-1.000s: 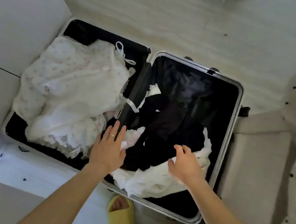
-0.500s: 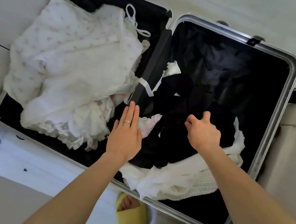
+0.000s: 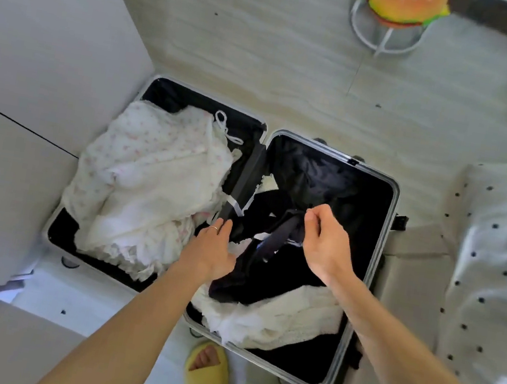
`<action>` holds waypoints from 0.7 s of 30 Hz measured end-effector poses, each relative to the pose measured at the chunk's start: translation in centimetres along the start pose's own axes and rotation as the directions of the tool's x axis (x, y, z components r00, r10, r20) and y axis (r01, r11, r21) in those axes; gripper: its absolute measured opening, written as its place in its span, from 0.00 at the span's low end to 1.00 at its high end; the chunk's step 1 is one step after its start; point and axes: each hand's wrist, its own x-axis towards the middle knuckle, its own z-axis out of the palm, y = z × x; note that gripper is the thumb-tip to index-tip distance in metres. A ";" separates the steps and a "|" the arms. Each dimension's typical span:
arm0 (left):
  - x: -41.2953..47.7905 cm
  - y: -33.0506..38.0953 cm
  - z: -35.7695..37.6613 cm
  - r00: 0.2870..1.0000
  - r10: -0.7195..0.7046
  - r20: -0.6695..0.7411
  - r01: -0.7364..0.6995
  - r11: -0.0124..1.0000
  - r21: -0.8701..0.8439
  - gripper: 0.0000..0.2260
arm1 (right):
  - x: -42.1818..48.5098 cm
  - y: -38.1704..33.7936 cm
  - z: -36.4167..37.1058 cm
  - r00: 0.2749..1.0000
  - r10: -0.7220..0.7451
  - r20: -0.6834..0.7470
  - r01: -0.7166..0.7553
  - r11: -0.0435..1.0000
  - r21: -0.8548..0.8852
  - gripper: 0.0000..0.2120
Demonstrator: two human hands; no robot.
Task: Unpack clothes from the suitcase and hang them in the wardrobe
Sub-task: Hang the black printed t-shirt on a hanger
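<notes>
Suitcase (image 3: 367, 196) holds white clothes (image 3: 147, 181); right hand (image 3: 326, 240) pinches black garment (image 3: 268, 277).

No text, label, brand or number can be read anywhere in view.

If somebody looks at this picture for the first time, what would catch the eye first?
An open suitcase lies on the floor in the middle, its left half heaped with white floral clothes. Over its right half the right hand pinches a black garment, the left hand open beside it.
</notes>
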 end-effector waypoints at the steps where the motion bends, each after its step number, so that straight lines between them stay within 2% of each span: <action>1: -1.6 1.1 -1.9 1.000 0.014 -0.001 -0.014 0.999 -0.029 0.36 | -0.9 -2.0 -2.0 1.000 -0.012 0.012 0.011 0.999 0.046 0.09; 7: -11.9 6.9 -11.7 0.995 0.096 -0.004 -0.095 0.969 -0.229 0.41 | -6.9 -12.5 -12.8 0.994 -0.106 0.024 0.102 0.988 0.118 0.10; 13: -24.2 11.2 -18.7 0.988 0.154 -0.020 -0.153 0.944 -0.292 0.42 | -14.1 -25.0 -24.4 0.963 -0.262 -0.071 0.269 0.956 0.117 0.08; 17: -31.1 13.7 -24.6 0.957 0.138 -0.256 -0.232 0.893 -0.387 0.41 | -17.7 -34.0 -31.7 0.916 -0.366 -0.161 0.388 0.912 0.132 0.10; 21: -37.0 15.8 -30.8 0.929 0.053 -0.367 -0.228 0.861 -0.454 0.43 | -21.5 -40.7 -37.6 0.871 -0.437 -0.224 0.479 0.856 0.192 0.14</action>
